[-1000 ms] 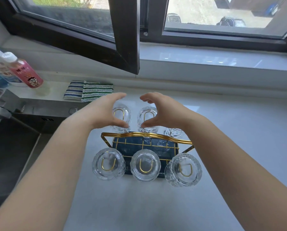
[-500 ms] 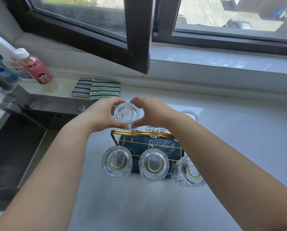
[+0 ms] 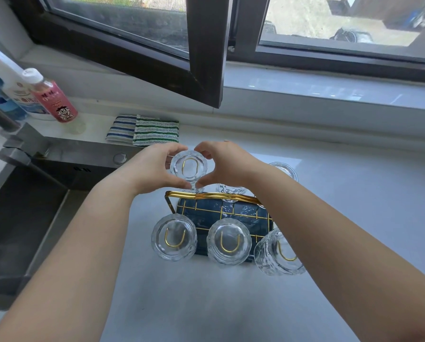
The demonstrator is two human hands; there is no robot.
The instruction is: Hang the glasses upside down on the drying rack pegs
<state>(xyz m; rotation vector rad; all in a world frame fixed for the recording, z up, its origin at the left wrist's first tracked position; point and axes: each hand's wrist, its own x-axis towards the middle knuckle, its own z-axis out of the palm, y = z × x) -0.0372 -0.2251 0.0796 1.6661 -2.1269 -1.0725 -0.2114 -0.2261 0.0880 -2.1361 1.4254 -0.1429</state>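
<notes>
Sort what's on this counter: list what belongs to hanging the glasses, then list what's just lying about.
Job: drying rack; held glass, gripped by left hand and right hand; three front glasses; back glasses.

Lying about: striped cloths; pink bottle; sink; open window.

Count, head view:

- Clear ribbed glasses, upside down [image 3: 188,166]: 6 visible; 3 in lower-centre row, 3 toward centre of frame, two of those partly hidden.
- Gold wire drying rack with dark blue tray [image 3: 221,213]: 1.
- Striped folded cloths [image 3: 143,129]: 2, centre left.
- Plastic bottles [image 3: 54,98]: 3, upper left.
- Bare hands: 2, left hand [image 3: 154,169], right hand [image 3: 226,164].
</notes>
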